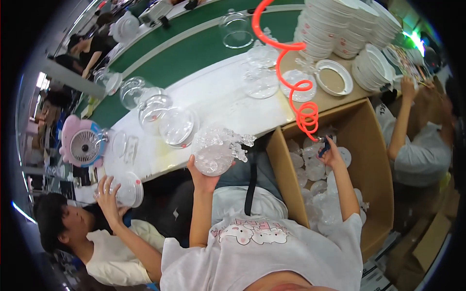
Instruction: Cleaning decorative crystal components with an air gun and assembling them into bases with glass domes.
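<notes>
Workshop benches fill the frame, a white-topped table (213, 97) running from lower left toward upper centre beside a green belt (194, 48). Nearest, at centre, the left hand (204, 177) is raised with fingers curled up under a clear plastic dome (213, 156), gripping it from below; frosted, branch-like moulded pieces stick out of its right side. To the right of centre, the right hand (331, 154) reaches into an open cardboard box (374, 165) and is closed around a small dark nozzle (324, 148) at the end of a coiled orange hose (298, 92) that climbs to the top of the frame. More clear plastic pieces (320, 194) lie heaped in the box. At lower left a co-worker's hand (108, 196) holds another clear dome (130, 190). Farther up the table stand several clear domes (160, 114), and a pink desk fan (82, 141) sits at the left edge. In the upper right, stacks of white bowls (340, 26) crowd the bench.
</notes>
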`<action>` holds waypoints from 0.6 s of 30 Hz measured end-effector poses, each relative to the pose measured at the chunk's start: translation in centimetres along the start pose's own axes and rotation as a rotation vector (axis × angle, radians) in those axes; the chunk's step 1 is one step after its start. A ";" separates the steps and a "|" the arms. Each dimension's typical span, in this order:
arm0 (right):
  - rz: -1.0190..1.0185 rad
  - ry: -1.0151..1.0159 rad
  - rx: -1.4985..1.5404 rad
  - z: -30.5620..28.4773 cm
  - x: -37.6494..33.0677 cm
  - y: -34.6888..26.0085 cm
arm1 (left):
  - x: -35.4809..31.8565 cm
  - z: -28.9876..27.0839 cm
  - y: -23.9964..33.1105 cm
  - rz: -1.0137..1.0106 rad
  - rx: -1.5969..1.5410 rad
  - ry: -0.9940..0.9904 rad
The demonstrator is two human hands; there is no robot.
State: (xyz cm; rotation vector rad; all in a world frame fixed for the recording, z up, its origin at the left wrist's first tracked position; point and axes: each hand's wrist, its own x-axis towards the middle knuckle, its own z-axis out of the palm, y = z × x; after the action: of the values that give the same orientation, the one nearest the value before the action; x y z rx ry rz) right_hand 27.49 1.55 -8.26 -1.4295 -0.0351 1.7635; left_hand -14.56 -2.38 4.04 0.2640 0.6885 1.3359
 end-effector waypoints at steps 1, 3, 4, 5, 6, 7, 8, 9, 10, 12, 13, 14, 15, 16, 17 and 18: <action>0.002 -0.008 -0.014 -0.1 1.4 0.0 | -0.2 -0.3 0.0 0.014 -0.007 0.005; 0.027 0.064 -0.014 -3.3 6.2 0.3 | -0.2 -0.9 -0.1 -0.006 -0.064 0.020; -0.004 0.037 -0.031 -2.8 6.9 0.7 | -0.6 -1.4 0.3 0.010 -0.063 0.031; 0.006 0.062 -0.105 -2.5 7.2 0.9 | -0.8 -1.8 0.7 0.021 -0.050 0.038; 0.012 0.089 -0.177 -2.3 7.4 1.0 | -0.8 -2.2 1.1 0.029 -0.037 0.042; 0.041 0.118 -0.299 -3.1 7.4 0.6 | -0.7 -2.4 1.3 0.031 -0.043 0.043; -0.281 0.311 -0.811 -7.3 8.4 -0.8 | 0.1 -2.0 0.9 -0.016 -0.059 -0.001; -0.589 0.523 -1.327 -11.2 8.9 -1.9 | 1.2 -1.6 0.4 -0.072 -0.078 -0.050; -0.668 0.616 -1.360 -7.8 7.7 -2.3 | 1.0 -2.4 0.8 -0.046 -0.072 -0.023; -0.994 0.740 -1.312 2.1 1.5 -4.8 | 0.0 -3.7 2.0 -0.039 -0.069 0.006; -1.183 0.664 -1.171 4.1 -0.6 -6.7 | 0.2 -3.7 2.0 -0.060 -0.086 -0.006; -1.261 0.694 -1.176 5.7 -2.0 -8.5 | 0.6 -3.6 1.7 -0.074 -0.096 -0.017; -1.327 0.647 -1.206 7.8 -3.0 -9.9 | 0.8 -3.5 1.5 -0.100 -0.118 -0.022; -1.418 0.695 -1.316 9.6 -3.4 -10.9 | 1.1 -3.4 1.4 -0.124 -0.137 -0.029; -1.506 0.757 -1.427 10.6 -3.5 -12.0 | 1.5 -3.2 1.2 -0.138 -0.141 -0.042; -1.579 0.693 -1.535 11.1 -2.6 -13.3 | 1.8 -3.1 0.9 -0.166 -0.147 -0.063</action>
State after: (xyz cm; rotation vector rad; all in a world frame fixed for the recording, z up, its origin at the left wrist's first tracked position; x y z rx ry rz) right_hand 26.12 13.64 4.31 -1.8132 -1.8214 -0.3888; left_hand -17.01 -1.07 1.59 0.1274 0.5446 1.2077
